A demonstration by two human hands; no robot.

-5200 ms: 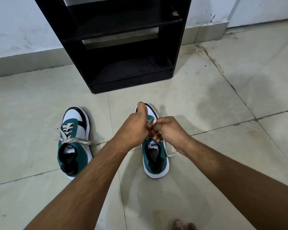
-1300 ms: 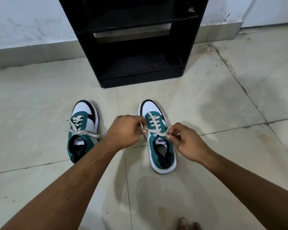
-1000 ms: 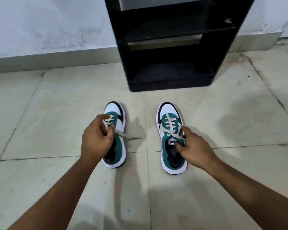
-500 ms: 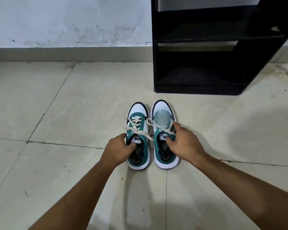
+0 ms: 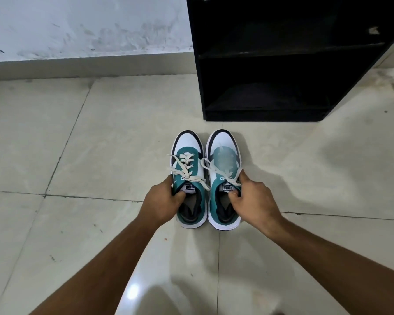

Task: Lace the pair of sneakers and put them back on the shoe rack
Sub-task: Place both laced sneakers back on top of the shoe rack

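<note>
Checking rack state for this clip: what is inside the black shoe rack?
The two shelves of the shoe rack that are in view hold no shoes; a small pale scrap lies on the upper one. The back corners are too dark to judge, and anything above is out of frame.

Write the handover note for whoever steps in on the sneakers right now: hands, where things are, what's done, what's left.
Left hand: grip closed on the collar of the left sneaker, fingers inside the opening.
Right hand: grip closed on the collar of the right sneaker in the same way.
Both sneakers sit side by side on the tiled floor, toes toward the black shoe rack, just in front of it.
Done: laces run through the eyelets on both; the ends hang loose, with no bow visible.
Left: lift the pair and set it on a shelf of the rack; no shoes are on the shelves in view.
</note>
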